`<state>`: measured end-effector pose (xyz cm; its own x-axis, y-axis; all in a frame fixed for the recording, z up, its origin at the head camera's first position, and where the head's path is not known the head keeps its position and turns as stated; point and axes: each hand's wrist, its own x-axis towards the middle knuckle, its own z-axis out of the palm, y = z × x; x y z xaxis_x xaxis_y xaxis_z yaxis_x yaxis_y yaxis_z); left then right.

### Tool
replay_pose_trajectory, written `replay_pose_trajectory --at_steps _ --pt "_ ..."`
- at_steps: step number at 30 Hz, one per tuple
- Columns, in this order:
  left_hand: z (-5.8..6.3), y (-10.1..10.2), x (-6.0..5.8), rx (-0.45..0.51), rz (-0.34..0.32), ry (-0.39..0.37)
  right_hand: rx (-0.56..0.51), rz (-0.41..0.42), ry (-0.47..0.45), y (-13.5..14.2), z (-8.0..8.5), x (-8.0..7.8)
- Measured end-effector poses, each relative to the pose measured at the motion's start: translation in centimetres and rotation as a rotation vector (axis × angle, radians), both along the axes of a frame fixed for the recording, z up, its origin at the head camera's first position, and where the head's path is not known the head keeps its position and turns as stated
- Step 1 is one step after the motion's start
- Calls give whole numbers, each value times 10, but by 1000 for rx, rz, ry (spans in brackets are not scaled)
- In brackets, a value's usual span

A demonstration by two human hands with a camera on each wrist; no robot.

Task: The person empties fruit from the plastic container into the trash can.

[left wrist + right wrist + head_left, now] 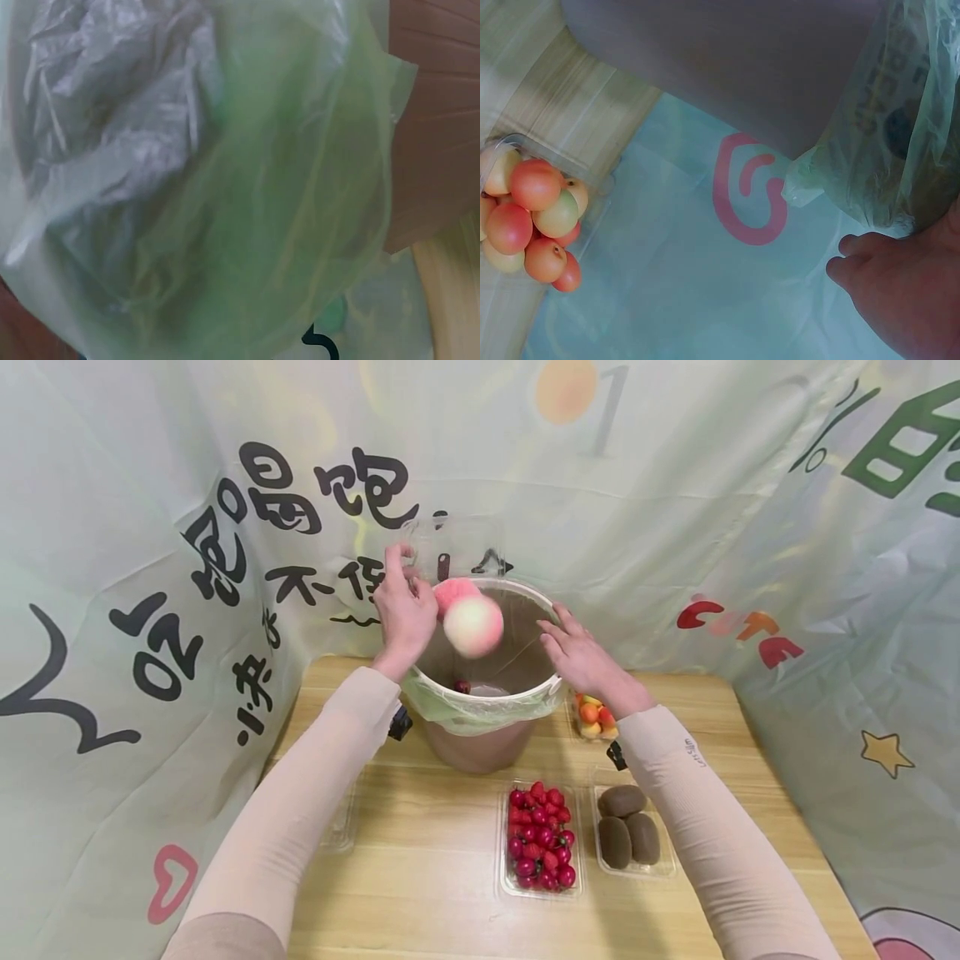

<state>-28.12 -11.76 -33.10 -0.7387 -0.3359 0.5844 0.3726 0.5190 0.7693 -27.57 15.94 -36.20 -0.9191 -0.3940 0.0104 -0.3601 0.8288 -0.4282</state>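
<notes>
Logged from my remote station: one brown bin (480, 752), upright toward the far middle of the tabletop (420, 868), white-rimmed, fitted with a green plastic liner (453, 714) folded over the outside. One left hand (407, 610), above the bin's left rim, pinching one clear container (457, 539), which is tipped up over the far side of the mouth; its long axis I cannot tell. Two pink-and-cream peaches (474, 625), over the mouth, just right of the left hand and on the near side of the container; neither is in the fingers, and whether the farther one touches plastic I cannot tell. Governing relation, as I judge it: peaches to the right of the left hand and within the rim's outline, the left hand clearly the nearer of the two. One right hand (581, 652), at the right rim, fingers loosely extended against it, carrying no fruit. One dark red fruit (462, 687), inside the bin. Near right of the bin: red fruit (540, 835) in a clear tray, then brown kiwis (643, 837); farther back, orange-red fruit (534, 184). Near left: another clear tray (342, 827), partly hidden by the left sleeve (315, 793).
</notes>
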Motion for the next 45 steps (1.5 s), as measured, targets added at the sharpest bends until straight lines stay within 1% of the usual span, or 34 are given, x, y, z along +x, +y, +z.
replay_pose_trajectory --at_steps 3,7,11,16,19,22,28,31,33,38,40,42,45 --pt "1 -1 -1 13 -8 11 0 0 1 0 1 0" --pt "3 -3 1 18 -14 -11 -2 1 0 0 2 1" --pt "3 -3 3 3 -28 -21 -2 1 1 0 2 2" --pt "4 -3 6 -12 -68 -21 -6 -4 -4 -2 1 3" --pt "5 -2 7 -12 -100 -11 -7 -5 -4 -2 1 3" --pt "4 -3 8 -35 -122 10 -5 -4 -2 -2 1 3" --pt "3 -3 8 -66 -135 44 1 -7 -11 -2 2 3" --pt "4 -3 8 -56 -123 55 4 -8 -13 -2 3 3" --pt "5 -4 8 -32 -117 64 6 -6 -14 -2 3 3" --pt "10 -3 8 15 -125 87 -3 -5 -18 -2 4 3" --pt "11 -4 8 19 -131 78 -4 -6 -17 -3 5 3" --pt "12 -4 10 30 -141 52 -1 -5 -16 -3 4 4" --pt "12 -7 11 66 -141 17 5 -4 -16 -3 4 4"
